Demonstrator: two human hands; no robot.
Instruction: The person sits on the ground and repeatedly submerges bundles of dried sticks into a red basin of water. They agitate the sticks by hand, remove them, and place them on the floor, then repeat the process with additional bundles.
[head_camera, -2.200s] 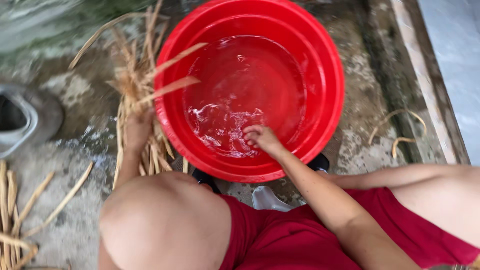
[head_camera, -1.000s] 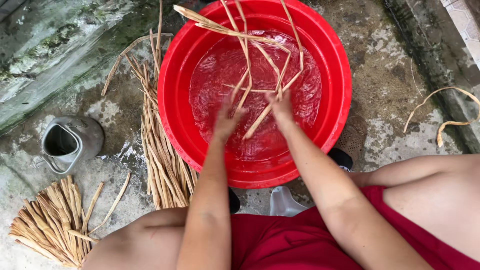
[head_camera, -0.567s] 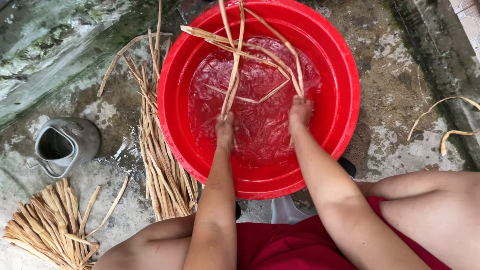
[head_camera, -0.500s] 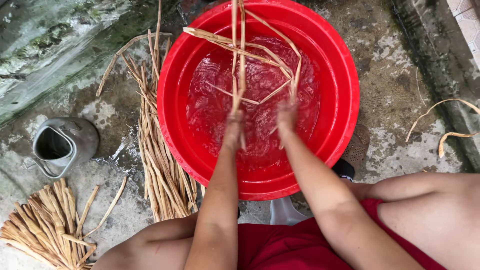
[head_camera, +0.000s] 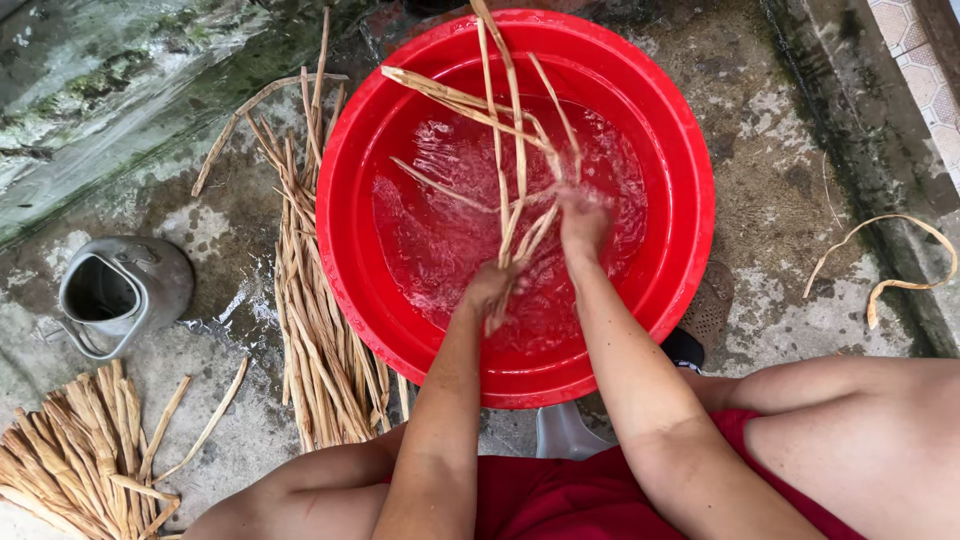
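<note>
A: What's in the basin (head_camera: 690, 190)?
B: Water, and long strips (head_camera: 510, 150) leaning out over its far rim.
A: The hands?
B: The left hand (head_camera: 490, 290) is clenched on the strips' lower ends; the right hand (head_camera: 583, 215) grips strips too, both down in the basin.
A: Outside it?
B: A strip pile (head_camera: 310, 320) left of the basin, a jug (head_camera: 125, 290) farther left; I can't tell what's inside

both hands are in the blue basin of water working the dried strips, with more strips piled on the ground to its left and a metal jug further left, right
Not quite: the basin is red, not blue, as the head view shows. The rest holds: the left hand and right hand are in its water working the dried strips, more strips lie piled on the ground to its left, and a metal jug sits further left.
</note>
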